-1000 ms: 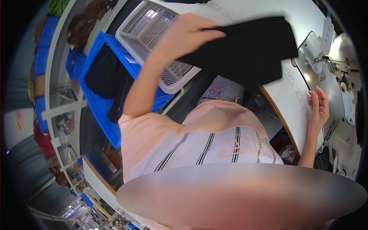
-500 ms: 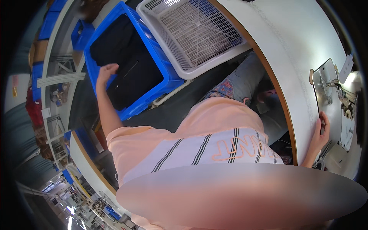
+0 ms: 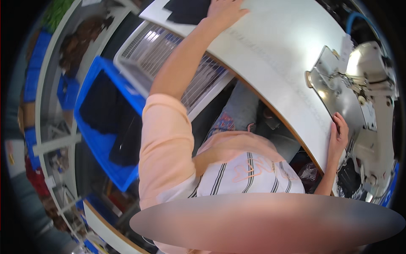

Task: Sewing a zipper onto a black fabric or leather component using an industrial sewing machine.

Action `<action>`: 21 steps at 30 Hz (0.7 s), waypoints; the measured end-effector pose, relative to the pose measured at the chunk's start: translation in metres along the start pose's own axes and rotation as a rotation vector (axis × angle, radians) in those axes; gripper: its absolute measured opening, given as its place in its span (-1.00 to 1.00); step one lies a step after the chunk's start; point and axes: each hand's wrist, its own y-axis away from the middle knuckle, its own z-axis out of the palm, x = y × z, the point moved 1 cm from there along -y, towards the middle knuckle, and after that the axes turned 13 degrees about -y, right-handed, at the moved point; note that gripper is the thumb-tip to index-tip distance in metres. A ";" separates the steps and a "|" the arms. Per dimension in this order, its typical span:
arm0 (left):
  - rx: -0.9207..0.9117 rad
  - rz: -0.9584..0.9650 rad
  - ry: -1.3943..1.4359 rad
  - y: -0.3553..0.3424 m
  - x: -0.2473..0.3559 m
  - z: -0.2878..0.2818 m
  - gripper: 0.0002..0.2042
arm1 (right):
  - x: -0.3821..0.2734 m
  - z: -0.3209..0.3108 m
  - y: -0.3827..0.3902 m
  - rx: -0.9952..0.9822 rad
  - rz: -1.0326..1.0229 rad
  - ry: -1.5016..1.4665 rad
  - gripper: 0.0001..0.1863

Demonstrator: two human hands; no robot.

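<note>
My left hand [image 3: 224,13] is stretched out over the white table at the top of the view, its thumb apart from the fingers. It lies against the right side of a piece of black cloth [image 3: 186,10], and the picture's upper edge hides part of the fingertips. My right hand [image 3: 339,132] rests on the table beside the metal plate of a sewing machine [image 3: 376,80], fingers loosely bent and nothing seen in them. Below my left arm, a blue bin [image 3: 91,139] holds more black cloth [image 3: 103,106].
A white mesh basket [image 3: 203,91] stands between the blue bin and the white table [image 3: 270,59], partly behind my left arm. The table's brown edge [image 3: 270,108] curves past my legs. Farther left is a grey shelf frame [image 3: 42,106] with blue boxes.
My left hand has gone from above the blue bin up to the black cloth on the table. My right hand stays by the machine. The whole view has shifted.
</note>
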 end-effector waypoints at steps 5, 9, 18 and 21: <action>0.312 -0.028 0.239 -0.036 -0.014 -0.002 -0.77 | 0.000 -0.007 0.010 0.092 0.032 0.034 -0.81; 0.018 -0.208 0.038 -0.050 -0.056 -0.001 -0.53 | -0.001 -0.006 0.002 0.102 0.037 -0.032 -0.83; -0.384 -0.770 1.018 -0.073 -0.171 0.019 -0.71 | 0.005 -0.011 -0.001 0.136 -0.070 -0.036 -0.88; -0.264 -0.702 1.152 -0.077 -0.108 0.000 -0.63 | 0.007 -0.022 0.028 0.200 -0.087 0.056 -0.63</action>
